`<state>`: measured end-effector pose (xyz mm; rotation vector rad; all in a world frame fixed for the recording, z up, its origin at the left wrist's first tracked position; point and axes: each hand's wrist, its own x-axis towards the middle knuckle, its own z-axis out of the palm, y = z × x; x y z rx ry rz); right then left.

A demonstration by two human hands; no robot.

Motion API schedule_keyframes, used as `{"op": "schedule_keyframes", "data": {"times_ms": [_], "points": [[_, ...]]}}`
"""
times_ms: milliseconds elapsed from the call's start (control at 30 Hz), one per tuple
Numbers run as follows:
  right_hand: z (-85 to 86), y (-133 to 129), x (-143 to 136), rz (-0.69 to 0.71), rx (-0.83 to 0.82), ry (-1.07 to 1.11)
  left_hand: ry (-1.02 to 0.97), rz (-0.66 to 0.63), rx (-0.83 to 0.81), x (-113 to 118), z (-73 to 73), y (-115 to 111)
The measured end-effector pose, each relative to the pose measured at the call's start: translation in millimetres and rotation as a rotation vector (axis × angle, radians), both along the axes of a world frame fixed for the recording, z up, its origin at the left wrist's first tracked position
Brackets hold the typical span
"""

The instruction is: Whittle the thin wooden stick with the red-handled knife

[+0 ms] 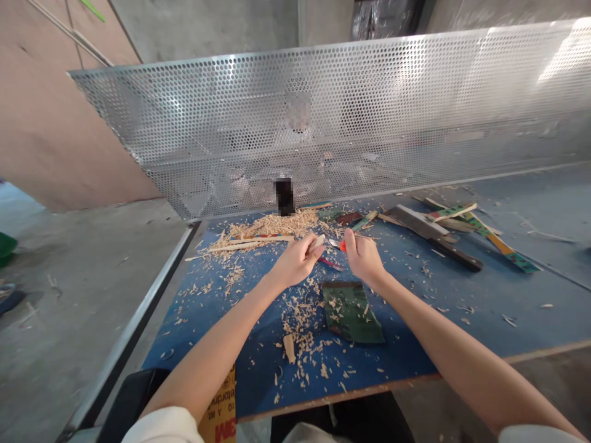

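Wood piece (pixel 320 240) sits at the fingertips of the left hand (pixel 298 261), near the middle of view, held up over the bench; left thumb and fingers pinch it, only a short pale end showing. Right hand (pixel 362 255) has its fingers wrapped round the orange handle of a knife (pixel 335 244), blade aimed left at the wood; blade just beside the end, can't tell if touching. Step in hand looks like whittling, judging by blade, wood and curls. Another stroke would call for a steady left pinch, shallow blade angle, and left thumb clear of the edge. Just below the hands, a red-purple strip (pixel 331 264); nearer the body, a green sheet (pixel 353 312) with chips on top, plus a loose offcut (pixel 289 349) among scattered shavings. Beyond the left hand, long sticks (pixel 244 245) lie beside a heap of shavings (pixel 274 225), loose on the blue bench (pixel 261 384). Off to the right, a cleaver (pixel 418 229) lies flat near painted strips (pixel 501 243). Perforated metal screen (pixel 369 117) stands along the far side. Containers: yellow printed bag (pixel 221 400), or maybe just a wrapper, at the near edge, contents hidden; green item (pixel 6 247) at far left is cut off, possibly a bin, inside not visible.
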<state>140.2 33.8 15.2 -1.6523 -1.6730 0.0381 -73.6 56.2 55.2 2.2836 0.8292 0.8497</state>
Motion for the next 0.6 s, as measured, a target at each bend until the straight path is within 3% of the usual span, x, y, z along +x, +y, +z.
{"op": "schedule_keyframes", "data": {"times_ms": [433,600], "points": [[2.2,-4.6,-5.0,0.054,0.01,0.036,0.007,-0.009,-0.003,1.0,2.6,-4.0],[0.3,-5.5,-5.7,0.011,0.021,0.026,-0.001,-0.005,-0.005,1.6,0.3,-3.1]]}}
